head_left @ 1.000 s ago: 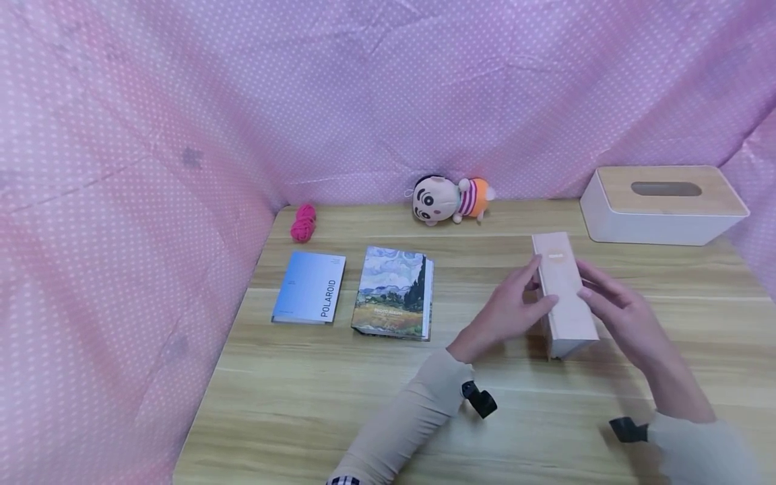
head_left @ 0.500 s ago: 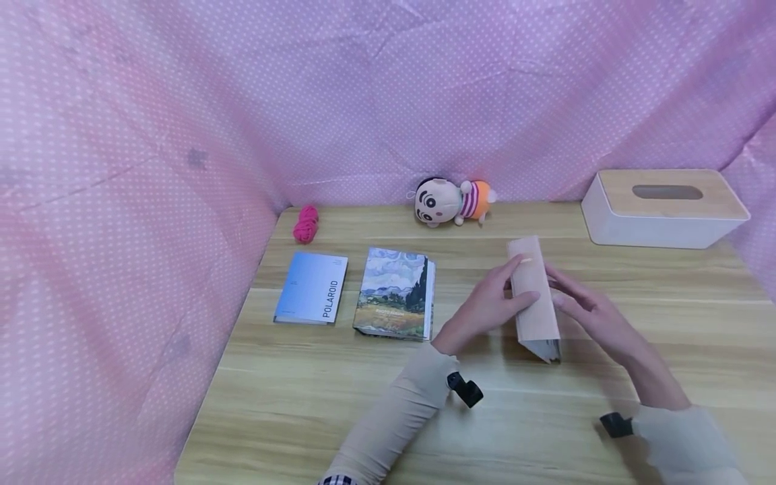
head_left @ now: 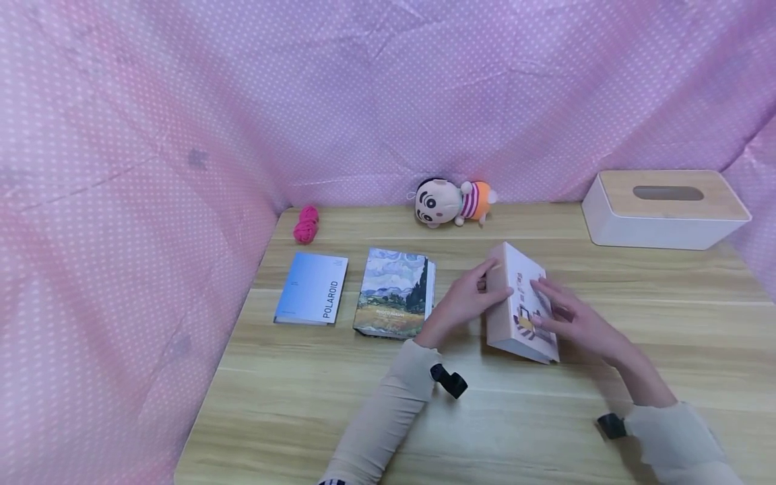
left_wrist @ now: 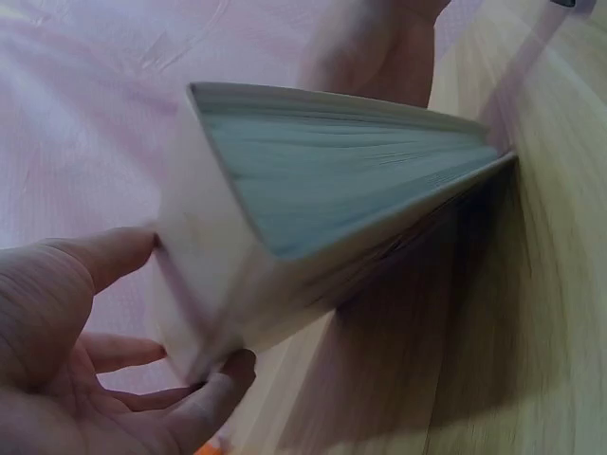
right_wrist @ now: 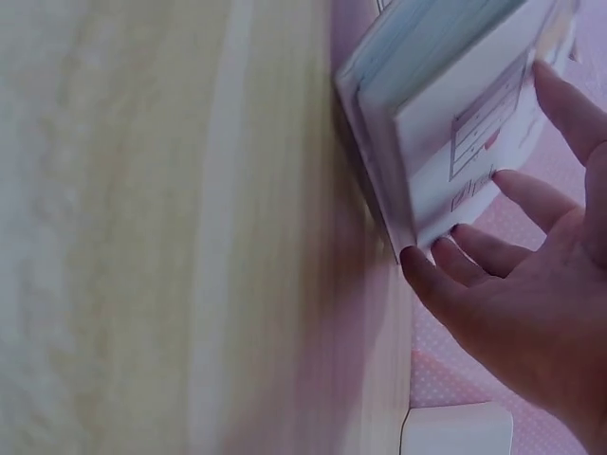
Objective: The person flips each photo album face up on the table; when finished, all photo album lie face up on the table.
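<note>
A thick pale pink photo album (head_left: pixel 500 325) with a printed white cover leans on its fore-edge, tilted with the spine up and to the left. My left hand (head_left: pixel 462 300) grips the spine side, thumb on one face and fingers on the other. In the left wrist view the page block (left_wrist: pixel 322 180) faces the camera and the fingertips lie at the spine's edges. My right hand (head_left: pixel 578 322) touches the printed cover from the right. Its fingers (right_wrist: pixel 536 199) are spread and nearly straight along the cover in the right wrist view.
Left of the hands lie a landscape-painting photo album (head_left: pixel 393 293) and a blue Polaroid album (head_left: pixel 309 286). Pink yarn (head_left: pixel 306 225), a plush doll (head_left: pixel 445 202) and a white tissue box with a wooden lid (head_left: pixel 667 225) stand along the back, before a pink dotted curtain (head_left: pixel 364 101).
Both hands have moved left with the pale album. It has turned from spine up to leaning left, so its printed cover now shows under the right hand.
</note>
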`<control>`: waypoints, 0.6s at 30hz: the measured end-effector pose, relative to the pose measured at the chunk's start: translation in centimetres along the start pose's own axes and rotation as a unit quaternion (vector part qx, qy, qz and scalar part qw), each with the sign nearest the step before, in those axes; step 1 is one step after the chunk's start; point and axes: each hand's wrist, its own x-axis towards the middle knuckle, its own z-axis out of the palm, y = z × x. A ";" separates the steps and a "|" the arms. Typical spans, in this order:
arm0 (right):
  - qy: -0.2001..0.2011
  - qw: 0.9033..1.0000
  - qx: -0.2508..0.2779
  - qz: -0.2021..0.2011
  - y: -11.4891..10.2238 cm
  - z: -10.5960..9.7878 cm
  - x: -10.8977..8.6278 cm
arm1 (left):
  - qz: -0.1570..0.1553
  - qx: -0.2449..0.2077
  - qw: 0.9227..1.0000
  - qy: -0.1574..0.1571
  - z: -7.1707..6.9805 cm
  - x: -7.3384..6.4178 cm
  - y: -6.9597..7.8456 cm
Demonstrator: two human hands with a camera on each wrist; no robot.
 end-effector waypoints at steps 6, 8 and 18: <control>-0.003 0.999 -0.045 -0.003 0.2 0.4 0.4 | -0.037 0.011 0.999 0.001 -0.6 -0.1 -0.9; -0.005 0.998 -0.055 -0.002 0.2 0.5 0.5 | -0.041 0.014 0.999 0.002 -0.7 -0.1 -1.3; -0.005 0.995 -0.098 -0.011 0.4 1.0 0.9 | -0.062 0.020 0.998 0.015 -0.6 0.0 -2.1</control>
